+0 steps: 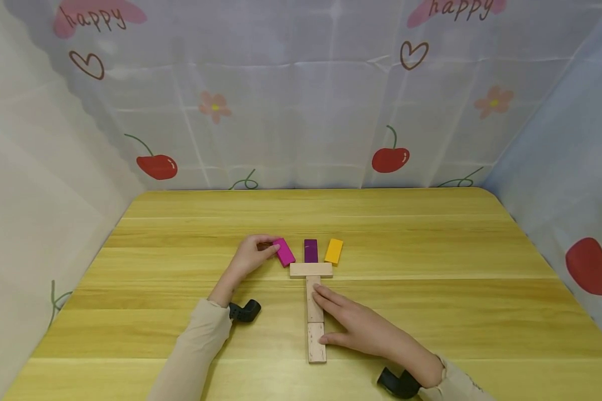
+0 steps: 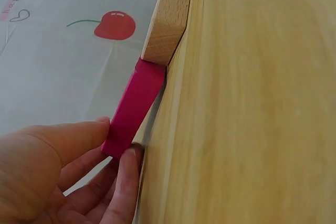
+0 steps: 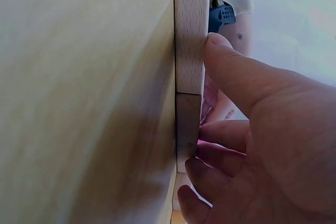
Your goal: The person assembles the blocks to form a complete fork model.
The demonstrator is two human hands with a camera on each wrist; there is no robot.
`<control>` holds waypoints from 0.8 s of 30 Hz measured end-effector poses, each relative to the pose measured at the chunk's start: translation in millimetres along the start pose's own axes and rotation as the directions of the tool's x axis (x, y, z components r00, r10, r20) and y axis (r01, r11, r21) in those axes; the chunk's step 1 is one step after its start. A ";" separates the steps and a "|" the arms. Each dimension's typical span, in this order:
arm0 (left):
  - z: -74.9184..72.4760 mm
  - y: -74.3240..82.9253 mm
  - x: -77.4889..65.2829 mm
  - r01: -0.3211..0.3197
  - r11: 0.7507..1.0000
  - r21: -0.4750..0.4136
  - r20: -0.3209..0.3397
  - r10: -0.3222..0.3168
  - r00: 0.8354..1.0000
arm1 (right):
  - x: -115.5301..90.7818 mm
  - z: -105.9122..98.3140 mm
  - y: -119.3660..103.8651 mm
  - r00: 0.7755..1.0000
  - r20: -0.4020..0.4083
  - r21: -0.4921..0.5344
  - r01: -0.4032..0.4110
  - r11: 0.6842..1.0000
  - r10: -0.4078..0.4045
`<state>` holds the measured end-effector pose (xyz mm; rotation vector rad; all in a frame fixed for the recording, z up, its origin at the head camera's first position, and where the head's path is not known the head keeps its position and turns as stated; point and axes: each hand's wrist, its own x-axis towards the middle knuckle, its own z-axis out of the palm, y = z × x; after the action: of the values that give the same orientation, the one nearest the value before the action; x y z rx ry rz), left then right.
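My left hand (image 1: 249, 257) pinches a magenta wooden block (image 1: 285, 253) between thumb and fingers. In the left wrist view, the far end of that block meets the corner of a plain block (image 2: 168, 22) lying crosswise. A purple block (image 1: 311, 251) and a tilted yellow block (image 1: 334, 252) fan out behind the crosswise one. Two plain blocks lie end to end in a line toward me: the farther one (image 1: 313, 312) and the nearer one (image 1: 317, 351). My right hand (image 1: 363, 328) rests on these, fingertips on the farther block, thumb on the nearer, fingers extended.
The blocks lie flat on a yellow wood-grain table (image 1: 431, 250). A printed curtain (image 1: 291, 122) hangs behind its far edge and along both sides. Black wrist-worn devices sit on the left wrist (image 1: 244, 311) and right wrist (image 1: 400, 383).
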<state>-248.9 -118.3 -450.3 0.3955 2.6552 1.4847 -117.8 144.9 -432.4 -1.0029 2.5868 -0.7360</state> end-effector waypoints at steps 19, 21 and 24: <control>2.1 5.9 -0.8 -0.046 0.999 0.023 0.023 0.046 0.999 | 0.1 0.7 0.7 1.000 -0.008 -0.007 -0.009 1.000 0.009; 2.5 5.9 -0.7 -0.046 0.999 0.021 0.027 0.045 0.999 | 0.0 0.9 0.8 1.000 -0.009 -0.008 -0.008 1.000 0.008; 3.1 4.7 -0.2 -0.043 0.999 0.019 0.033 0.042 0.999 | 0.1 0.8 0.9 1.000 -0.009 -0.009 -0.005 1.000 0.005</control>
<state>-247.3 -113.5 -448.0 0.4767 2.6540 1.4517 -118.1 145.1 -433.6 -0.9983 2.6014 -0.7296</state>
